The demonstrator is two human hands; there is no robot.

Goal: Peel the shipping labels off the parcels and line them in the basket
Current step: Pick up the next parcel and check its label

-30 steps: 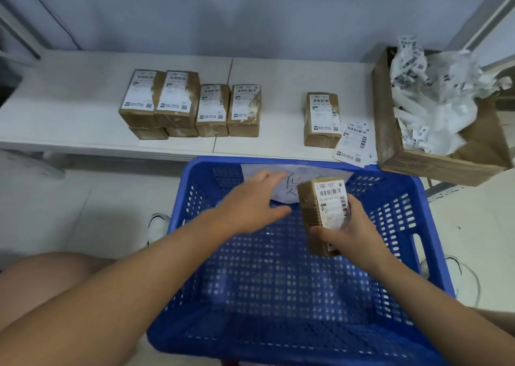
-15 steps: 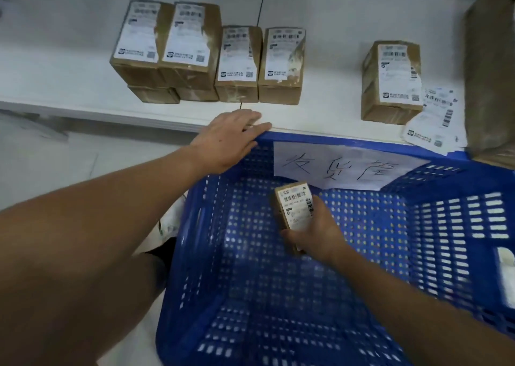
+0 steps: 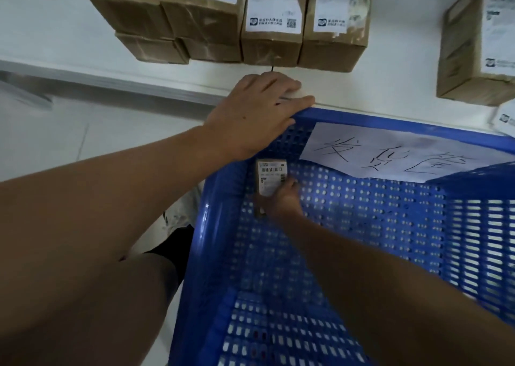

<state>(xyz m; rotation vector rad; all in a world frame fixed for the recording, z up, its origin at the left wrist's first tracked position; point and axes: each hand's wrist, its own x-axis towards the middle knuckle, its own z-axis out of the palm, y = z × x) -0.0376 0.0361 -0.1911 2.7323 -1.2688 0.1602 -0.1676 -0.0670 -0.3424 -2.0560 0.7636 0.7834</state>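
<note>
Parcel (image 3: 271,181) is being set down in the far-left corner of the basket (image 3: 362,114), gripped by the right hand (image 3: 281,202) while the rim's being steadied by the flat left hand (image 3: 256,114), so letting go looks next.

Parcel (image 3: 269,183) lower half behind right hand (image 3: 281,198)

Ahead of you runs a white shelf (image 3: 55,31), its front edge crossing the far side of the scene. Below it, to the left, lies a pale floor (image 3: 69,142). A handwritten paper sign (image 3: 390,153) hangs at right.
</note>
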